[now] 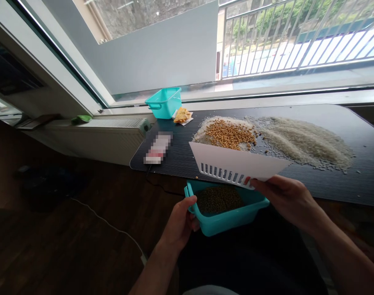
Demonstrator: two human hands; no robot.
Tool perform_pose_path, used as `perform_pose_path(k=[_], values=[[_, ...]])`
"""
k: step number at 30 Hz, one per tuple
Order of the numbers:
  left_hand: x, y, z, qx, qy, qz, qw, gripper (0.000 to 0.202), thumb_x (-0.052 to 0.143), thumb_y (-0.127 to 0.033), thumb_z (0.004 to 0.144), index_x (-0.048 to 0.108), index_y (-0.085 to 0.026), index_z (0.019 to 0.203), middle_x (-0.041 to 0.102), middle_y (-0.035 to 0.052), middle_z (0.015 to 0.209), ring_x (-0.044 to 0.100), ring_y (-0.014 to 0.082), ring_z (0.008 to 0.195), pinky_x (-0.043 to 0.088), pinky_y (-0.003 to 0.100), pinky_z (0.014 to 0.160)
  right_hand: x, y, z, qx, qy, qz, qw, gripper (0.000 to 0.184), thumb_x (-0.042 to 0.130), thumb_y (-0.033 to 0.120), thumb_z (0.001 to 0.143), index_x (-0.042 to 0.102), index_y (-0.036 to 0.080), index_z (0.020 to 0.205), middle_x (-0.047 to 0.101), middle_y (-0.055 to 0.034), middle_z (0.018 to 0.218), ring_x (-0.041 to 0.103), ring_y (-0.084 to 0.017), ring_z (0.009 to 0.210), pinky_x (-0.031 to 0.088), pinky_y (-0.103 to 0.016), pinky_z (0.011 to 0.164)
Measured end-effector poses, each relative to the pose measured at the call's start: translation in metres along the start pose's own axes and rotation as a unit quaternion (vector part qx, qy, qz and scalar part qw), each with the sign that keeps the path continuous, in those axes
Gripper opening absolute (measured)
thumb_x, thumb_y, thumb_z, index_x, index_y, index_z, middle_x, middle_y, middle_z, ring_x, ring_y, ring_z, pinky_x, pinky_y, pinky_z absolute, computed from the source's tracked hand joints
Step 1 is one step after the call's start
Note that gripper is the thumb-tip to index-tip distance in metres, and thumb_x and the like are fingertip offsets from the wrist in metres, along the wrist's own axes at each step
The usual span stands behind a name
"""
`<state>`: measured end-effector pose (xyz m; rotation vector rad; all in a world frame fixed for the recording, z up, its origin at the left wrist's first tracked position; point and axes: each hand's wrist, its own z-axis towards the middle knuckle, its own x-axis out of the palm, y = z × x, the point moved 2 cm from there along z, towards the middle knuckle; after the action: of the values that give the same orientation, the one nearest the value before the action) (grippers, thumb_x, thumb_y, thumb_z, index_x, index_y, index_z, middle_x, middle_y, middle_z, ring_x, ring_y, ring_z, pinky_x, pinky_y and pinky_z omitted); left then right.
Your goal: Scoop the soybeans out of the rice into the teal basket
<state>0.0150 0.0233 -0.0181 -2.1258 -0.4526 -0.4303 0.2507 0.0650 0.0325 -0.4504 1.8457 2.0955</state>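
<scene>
My left hand (181,216) grips the left end of a turquoise plastic container (228,222), thumb over its rim. Small dark greenish grains (219,199) lie inside it. The container is held below the table's near edge. In my right hand (286,197) is a white plastic sheet (236,160) with a row of slots along its lower side, pinched near its right end. It stands tilted at the table edge, above the container. Just behind the sheet are round yellow-brown beans (231,133) on pale grains. To their right spreads a pile of whitish rice-like grains (306,141).
Everything loose lies on a dark table (180,151) by the window. A second turquoise container (166,104) stands at the back left, beside a yellow crumpled item (182,115). A blurred-out flat object (158,148) is at the left. A radiator (113,123) and cable (113,229) are left of the table.
</scene>
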Motion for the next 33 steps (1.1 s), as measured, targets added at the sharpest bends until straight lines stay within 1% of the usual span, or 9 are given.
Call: perform_pose_path(k=[4, 7, 11, 15, 19, 21, 27, 30, 33], values=[[-0.005, -0.004, -0.003, 0.012, -0.016, -0.016, 1.0, 0.039, 0.07, -0.04, 0.064, 0.041, -0.018, 0.049, 0.035, -0.0085, 0.041, 0.035, 0.0049, 0.034, 0.023, 0.02, 0.036, 0.018, 0.008, 0.007, -0.016, 0.041, -0.009, 0.999, 0.03, 0.059, 0.046, 0.073, 0.074, 0.021, 0.082, 0.074, -0.001, 0.08, 0.066, -0.022, 0.076, 0.054, -0.031, 0.067], [-0.007, -0.006, -0.003, 0.018, -0.023, -0.017, 0.999, 0.04, 0.071, -0.041, 0.064, 0.041, -0.018, 0.049, 0.035, -0.0086, 0.04, 0.035, 0.0051, 0.034, 0.023, 0.02, 0.035, 0.019, 0.01, 0.003, -0.018, 0.057, 0.01, 0.998, 0.029, 0.06, 0.044, 0.074, 0.074, 0.021, 0.085, 0.074, -0.0011, 0.084, 0.067, -0.021, 0.077, 0.054, -0.03, 0.069], [-0.006, -0.004, -0.002, 0.018, -0.036, -0.016, 0.999, 0.04, 0.071, -0.041, 0.063, 0.041, -0.018, 0.048, 0.035, -0.0084, 0.04, 0.035, 0.0054, 0.033, 0.023, 0.02, 0.035, 0.004, 0.003, -0.008, 0.019, -0.011, 0.02, 1.0, 0.026, 0.064, 0.043, 0.069, 0.074, 0.021, 0.079, 0.074, -0.0002, 0.076, 0.068, -0.021, 0.071, 0.055, -0.029, 0.063], [-0.002, -0.001, -0.001, 0.012, -0.033, -0.014, 0.999, 0.04, 0.071, -0.042, 0.063, 0.041, -0.018, 0.049, 0.036, -0.0082, 0.04, 0.035, 0.0054, 0.033, 0.024, 0.02, 0.036, -0.013, -0.007, -0.017, 0.056, -0.083, 0.022, 0.995, 0.027, 0.067, 0.043, 0.062, 0.074, 0.023, 0.079, 0.074, 0.0011, 0.073, 0.069, -0.023, 0.07, 0.057, -0.033, 0.066], [0.002, 0.002, -0.003, 0.005, -0.029, -0.008, 1.0, 0.038, 0.07, -0.041, 0.065, 0.042, -0.018, 0.051, 0.037, -0.0079, 0.041, 0.036, 0.0055, 0.034, 0.025, 0.02, 0.036, -0.031, -0.017, -0.024, 0.104, -0.162, -0.018, 0.981, 0.025, 0.067, 0.043, 0.061, 0.074, 0.024, 0.077, 0.074, 0.0003, 0.075, 0.068, -0.023, 0.074, 0.055, -0.033, 0.071], [0.004, 0.003, -0.003, 0.004, -0.029, -0.004, 1.0, 0.038, 0.069, -0.04, 0.066, 0.042, -0.018, 0.051, 0.036, -0.0081, 0.041, 0.036, 0.0055, 0.035, 0.025, 0.02, 0.036, -0.04, -0.023, -0.025, 0.12, -0.192, -0.032, 0.974, 0.026, 0.066, 0.044, 0.061, 0.074, 0.024, 0.076, 0.074, 0.0002, 0.073, 0.068, -0.023, 0.074, 0.054, -0.032, 0.07], [0.008, 0.007, -0.002, -0.007, -0.023, 0.007, 1.0, 0.04, 0.071, -0.043, 0.063, 0.041, -0.019, 0.051, 0.036, -0.008, 0.042, 0.035, 0.0055, 0.035, 0.024, 0.02, 0.036, -0.062, -0.033, -0.023, 0.132, -0.239, -0.098, 0.957, 0.032, 0.064, 0.048, 0.063, 0.074, 0.023, 0.081, 0.073, -0.0013, 0.069, 0.066, -0.022, 0.069, 0.05, -0.03, 0.059], [0.01, 0.009, -0.002, -0.015, -0.021, 0.009, 1.0, 0.041, 0.071, -0.044, 0.062, 0.041, -0.019, 0.051, 0.036, -0.0079, 0.042, 0.035, 0.0056, 0.035, 0.024, 0.02, 0.036, -0.064, -0.03, -0.018, 0.112, -0.246, -0.097, 0.958, 0.033, 0.063, 0.05, 0.064, 0.073, 0.022, 0.079, 0.072, -0.0018, 0.067, 0.066, -0.021, 0.067, 0.049, -0.03, 0.058], [0.011, 0.01, -0.002, -0.018, -0.016, 0.008, 1.0, 0.04, 0.071, -0.043, 0.063, 0.041, -0.019, 0.051, 0.035, -0.0082, 0.042, 0.034, 0.0054, 0.035, 0.024, 0.02, 0.037, -0.06, -0.025, -0.011, 0.091, -0.233, -0.086, 0.964, 0.033, 0.062, 0.049, 0.066, 0.072, 0.021, 0.079, 0.073, -0.0024, 0.071, 0.065, -0.021, 0.07, 0.049, -0.029, 0.062]])
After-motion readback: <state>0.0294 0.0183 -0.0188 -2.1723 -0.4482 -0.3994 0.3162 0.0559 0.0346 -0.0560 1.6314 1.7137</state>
